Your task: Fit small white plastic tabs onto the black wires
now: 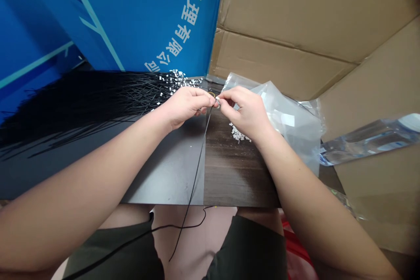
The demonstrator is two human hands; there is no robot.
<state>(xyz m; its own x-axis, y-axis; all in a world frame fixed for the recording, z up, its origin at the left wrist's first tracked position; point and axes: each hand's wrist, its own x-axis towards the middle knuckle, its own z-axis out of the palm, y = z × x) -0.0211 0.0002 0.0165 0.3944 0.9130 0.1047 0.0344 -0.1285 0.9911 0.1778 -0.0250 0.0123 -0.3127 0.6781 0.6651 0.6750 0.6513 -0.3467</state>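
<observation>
Blue printed banner (131, 17) and brown corrugated cardboard (295, 8) fill the back, above a tabletop split into a grey panel (164, 170) and a dark wood-grain panel (236, 170). Big sheaf of thin black cords (82, 109) lies across the grey side, many ending in small white pieces (175, 78). Crumpled clear plastic bag (288, 127) sits at right, its pale contents hard to make out, with a clear plastic bottle (370, 140) lying beyond it. Loose pile of small white pieces (238, 133) lies on the wood panel, just below the right hand (244, 111). Left hand (185, 107) and right hand meet over the panel seam, fingers (203, 96) clenched in a pinch, left on a single black cord (200, 162), right on a tiny pale piece (217, 103) at its end; grip partly hidden. Cord drops over the table edge, seems light and floppy, best held near the tip. Tiny piece looks slippery, fingertips only.
</observation>
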